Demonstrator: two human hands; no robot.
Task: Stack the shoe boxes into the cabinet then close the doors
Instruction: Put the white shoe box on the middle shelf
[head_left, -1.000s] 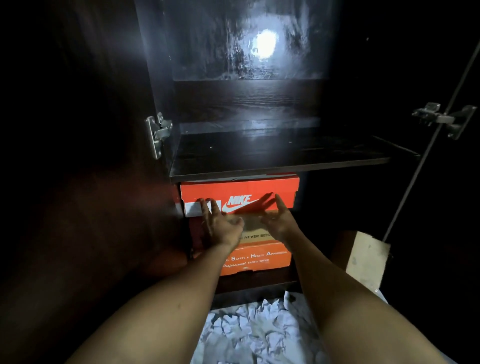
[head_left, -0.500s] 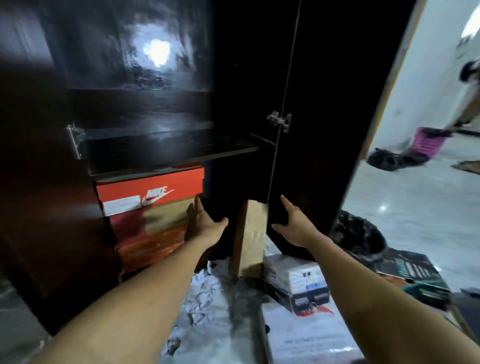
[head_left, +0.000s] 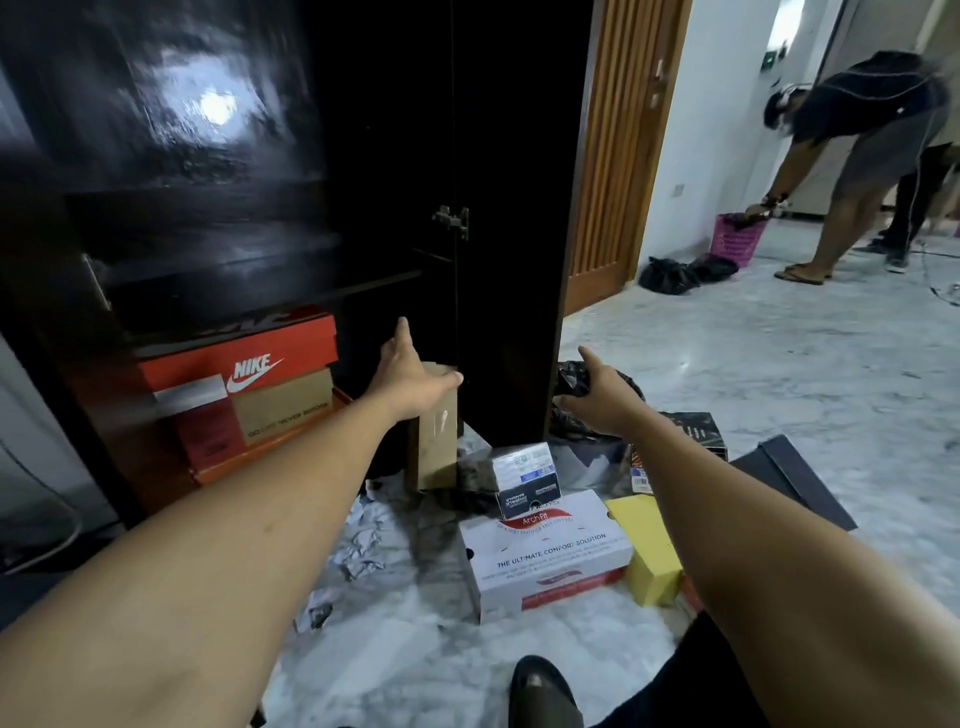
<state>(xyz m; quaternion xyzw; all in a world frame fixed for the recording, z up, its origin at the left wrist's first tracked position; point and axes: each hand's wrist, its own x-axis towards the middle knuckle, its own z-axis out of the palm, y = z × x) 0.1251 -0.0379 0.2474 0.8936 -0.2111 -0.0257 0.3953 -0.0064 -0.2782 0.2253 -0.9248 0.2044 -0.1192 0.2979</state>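
Head view: left hand (head_left: 410, 382) and right hand (head_left: 597, 397) stretched forward, fingers released, grasping nothing. Nike shoe box (head_left: 244, 364) topping the cabinet (head_left: 270, 291) stack. Risks nudging over the upright brown box (head_left: 434, 447) at the cabinet's front edge, jamming the right door (head_left: 509, 260).

Floor (head_left: 779, 374): pale grey-white marble pattern, glossy, with a small light glint at centre right of frame. Upper centre right: brown slatted wooden door (head_left: 608, 156) next to a white wall (head_left: 727, 130); at the wall's foot, black bags (head_left: 675, 275) beside a pink basket (head_left: 737, 240). Upper right: a second person (head_left: 862, 124) bent over the basket.
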